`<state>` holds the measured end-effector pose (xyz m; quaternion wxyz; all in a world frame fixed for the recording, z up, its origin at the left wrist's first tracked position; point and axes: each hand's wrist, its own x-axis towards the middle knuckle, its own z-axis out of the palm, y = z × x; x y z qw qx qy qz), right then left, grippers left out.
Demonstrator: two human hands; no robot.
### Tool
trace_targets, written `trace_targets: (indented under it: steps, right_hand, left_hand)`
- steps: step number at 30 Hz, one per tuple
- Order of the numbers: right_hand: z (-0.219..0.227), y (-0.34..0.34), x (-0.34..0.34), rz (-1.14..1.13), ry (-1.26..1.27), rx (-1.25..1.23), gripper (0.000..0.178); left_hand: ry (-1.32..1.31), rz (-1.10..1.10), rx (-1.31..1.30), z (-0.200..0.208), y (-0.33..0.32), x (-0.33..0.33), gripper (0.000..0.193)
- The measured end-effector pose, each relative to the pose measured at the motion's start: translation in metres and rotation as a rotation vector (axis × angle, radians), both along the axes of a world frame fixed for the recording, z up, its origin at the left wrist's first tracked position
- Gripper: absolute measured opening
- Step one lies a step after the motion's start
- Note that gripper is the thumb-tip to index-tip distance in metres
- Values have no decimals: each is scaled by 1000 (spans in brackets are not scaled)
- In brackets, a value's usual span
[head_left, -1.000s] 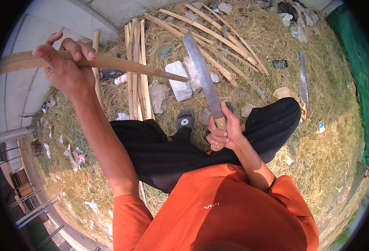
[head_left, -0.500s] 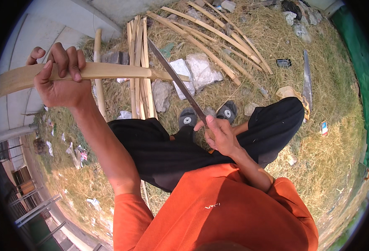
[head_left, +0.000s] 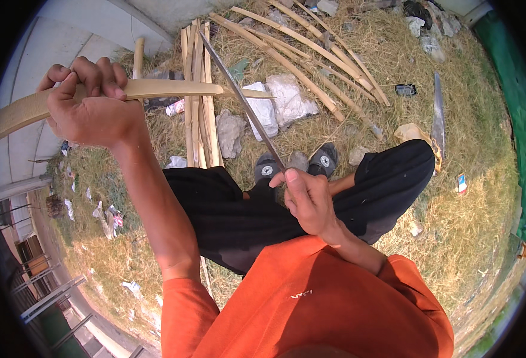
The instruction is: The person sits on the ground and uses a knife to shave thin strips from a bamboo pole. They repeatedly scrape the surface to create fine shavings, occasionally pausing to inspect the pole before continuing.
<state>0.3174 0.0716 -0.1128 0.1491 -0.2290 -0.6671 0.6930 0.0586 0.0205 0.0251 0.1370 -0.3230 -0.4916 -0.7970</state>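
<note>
My left hand [head_left: 93,110] is closed around a long, pale, flat bamboo strip [head_left: 173,88], raised on the left. The strip runs across in front of me, with a step or node past its middle and a thinner, tapering end. In my right hand [head_left: 311,201], above my lap, is the handle of a long knife [head_left: 248,111]. Its narrow dark blade points up and to the left, crossing the strip's thinner end. Whether the edge touches the wood I cannot tell. The fingers wrapped round the handle hide most of it.
Beyond my knees lies a bundle of bamboo strips [head_left: 196,119]; more long strips [head_left: 311,51] are spread farther right. White stones [head_left: 290,101] sit on dry grass ahead of my sandals [head_left: 267,170]. A handsaw [head_left: 438,119] lies right of my knee. A pale wall [head_left: 66,45] stands left.
My left hand has risen a little, away from me, with the bamboo strip. My right hand has shifted slightly left and nearer my body, and the knife's tip has moved up and left.
</note>
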Motion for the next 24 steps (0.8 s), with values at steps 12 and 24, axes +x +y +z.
trace_targets:
  steps: [12, 24]
  right_hand:
    - [-27, -9, 6, 0, -121, -100, 61]
    - [-51, 2, -8, 32, -411, 66, 65]
  left_hand:
    - [71, -14, -1, -9, 21, 10, 10]
    - [60, -65, 3, -10, 21, 15, 12]
